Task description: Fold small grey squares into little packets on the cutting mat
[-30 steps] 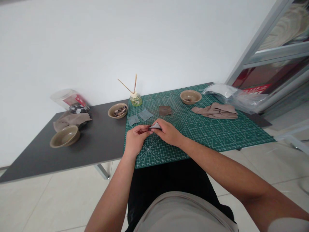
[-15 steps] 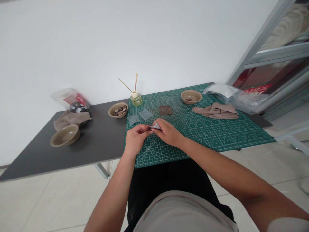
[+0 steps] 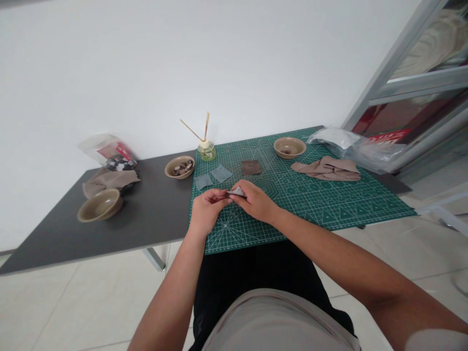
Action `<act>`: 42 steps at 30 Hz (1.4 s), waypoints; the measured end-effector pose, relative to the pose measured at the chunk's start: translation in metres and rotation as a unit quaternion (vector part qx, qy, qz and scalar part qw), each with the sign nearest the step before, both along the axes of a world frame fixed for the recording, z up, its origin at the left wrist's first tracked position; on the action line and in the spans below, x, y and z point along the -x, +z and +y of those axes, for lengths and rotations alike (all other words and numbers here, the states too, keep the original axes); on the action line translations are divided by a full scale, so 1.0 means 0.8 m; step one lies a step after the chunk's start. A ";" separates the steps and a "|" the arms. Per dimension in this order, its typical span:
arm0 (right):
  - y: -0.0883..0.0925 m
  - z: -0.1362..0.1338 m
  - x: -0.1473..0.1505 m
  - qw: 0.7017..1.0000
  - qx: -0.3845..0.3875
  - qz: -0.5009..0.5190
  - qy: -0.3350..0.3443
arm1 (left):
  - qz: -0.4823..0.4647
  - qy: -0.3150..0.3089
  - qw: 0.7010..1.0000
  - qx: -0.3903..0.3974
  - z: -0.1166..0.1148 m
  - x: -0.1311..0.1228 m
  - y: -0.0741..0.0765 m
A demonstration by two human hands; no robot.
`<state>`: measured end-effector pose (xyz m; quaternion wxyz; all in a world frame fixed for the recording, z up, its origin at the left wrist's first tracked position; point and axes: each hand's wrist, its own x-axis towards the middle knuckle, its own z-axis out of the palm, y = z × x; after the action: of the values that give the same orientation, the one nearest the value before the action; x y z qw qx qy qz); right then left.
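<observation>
Over the front left of the green cutting mat, my two hands meet at a small folded piece of grey cloth. My right hand is closed around it, thumb and fingers pinching the cloth. The fingertips of my left hand pinch its left end, where a dark edge shows. What lies inside the fold is hidden. Just beyond my hands lie two grey-blue cloth squares and a brown cloth square, all flat on the mat.
A bowl of dark and tan pieces stands beside a reed diffuser. Another bowl, a crumpled brown cloth and plastic bags are to the right. At left are stacked bowls, cloth and a clear container.
Almost nothing differs. Both hands keep their pinch on the grey cloth in the same place, and the camera view has shifted very slightly.
</observation>
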<state>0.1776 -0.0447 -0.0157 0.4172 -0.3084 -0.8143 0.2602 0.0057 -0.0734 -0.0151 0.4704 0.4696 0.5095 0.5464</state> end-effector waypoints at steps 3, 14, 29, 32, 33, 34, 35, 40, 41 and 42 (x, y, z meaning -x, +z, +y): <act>0.001 0.001 -0.001 1.000 0.003 -0.006 0.005 | 0.015 0.003 1.000 0.002 -0.001 0.000 0.001; 0.002 -0.001 -0.001 1.000 -0.006 -0.008 -0.011 | 0.013 0.001 1.000 -0.002 0.000 -0.001 0.001; 0.002 -0.002 -0.002 1.000 -0.007 0.000 -0.015 | 0.010 0.005 1.000 -0.003 0.000 -0.001 0.000; 0.000 -0.002 -0.001 1.000 -0.012 -0.002 -0.021 | 0.013 0.008 1.000 -0.005 0.000 -0.002 0.000; -0.001 -0.002 0.000 1.000 -0.014 -0.004 -0.021 | 0.016 0.009 1.000 -0.006 0.000 -0.001 0.000; -0.001 -0.002 0.000 1.000 -0.017 -0.006 -0.018 | 0.020 0.011 1.000 -0.007 0.000 -0.001 0.000; -0.001 -0.001 0.001 1.000 -0.020 -0.009 -0.014 | 0.023 0.012 1.000 -0.007 0.000 -0.001 0.000; 0.000 0.000 0.000 1.000 -0.016 -0.016 0.001 | 0.025 0.009 1.000 -0.001 0.000 0.000 0.000; 0.000 0.000 0.000 1.000 -0.010 -0.016 -0.002 | 0.025 0.008 1.000 -0.001 0.000 0.000 0.000; 0.000 0.000 -0.001 1.000 -0.004 -0.015 -0.006 | 0.025 0.008 1.000 -0.002 0.000 0.000 0.000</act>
<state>0.1783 -0.0448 -0.0156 0.4078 -0.3154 -0.8197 0.2497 0.0060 -0.0736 -0.0152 0.4524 0.4803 0.5232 0.5394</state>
